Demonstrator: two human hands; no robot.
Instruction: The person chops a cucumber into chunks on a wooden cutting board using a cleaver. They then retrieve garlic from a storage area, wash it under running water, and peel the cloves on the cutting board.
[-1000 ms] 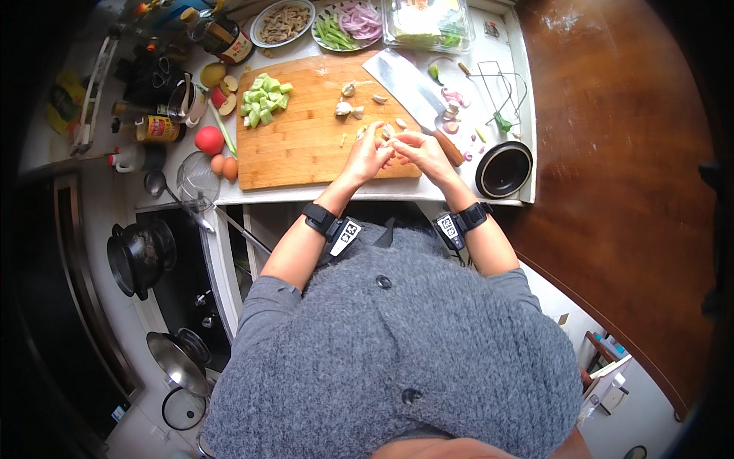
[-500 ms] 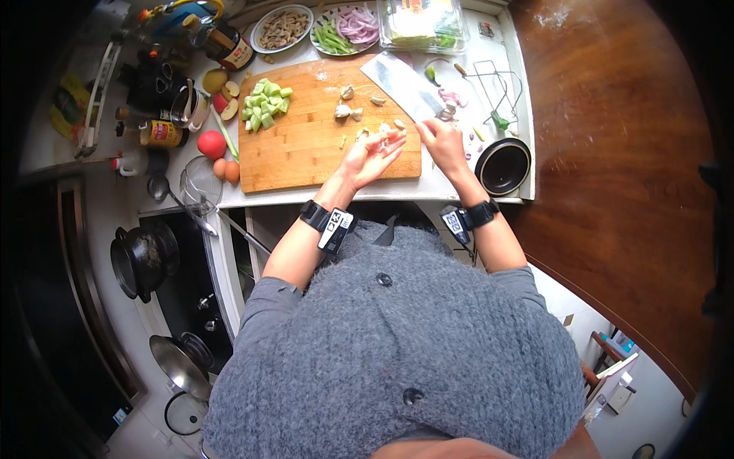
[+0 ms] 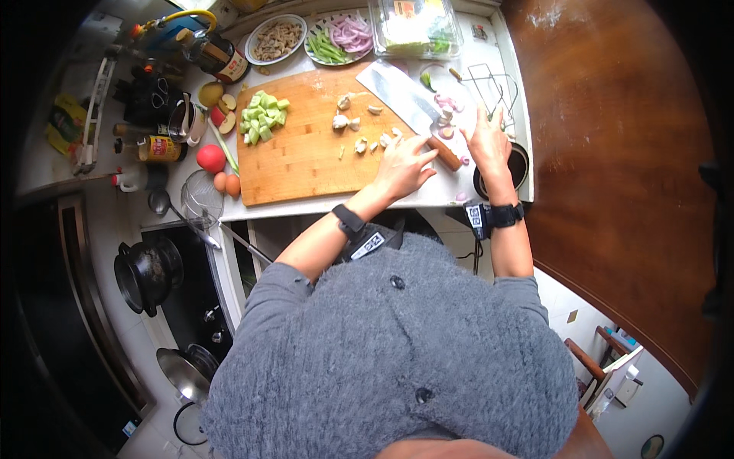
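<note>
Kitchen counter (image 3: 489, 61), wooden cutting board (image 3: 306, 153), cleaver (image 3: 405, 103)

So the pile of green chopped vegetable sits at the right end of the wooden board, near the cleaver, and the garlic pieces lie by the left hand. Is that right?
Not quite. The head view shows the green chopped vegetable at the left end of the wooden board, far from the cleaver. The rest holds: the garlic pieces lie by the left hand.
</note>
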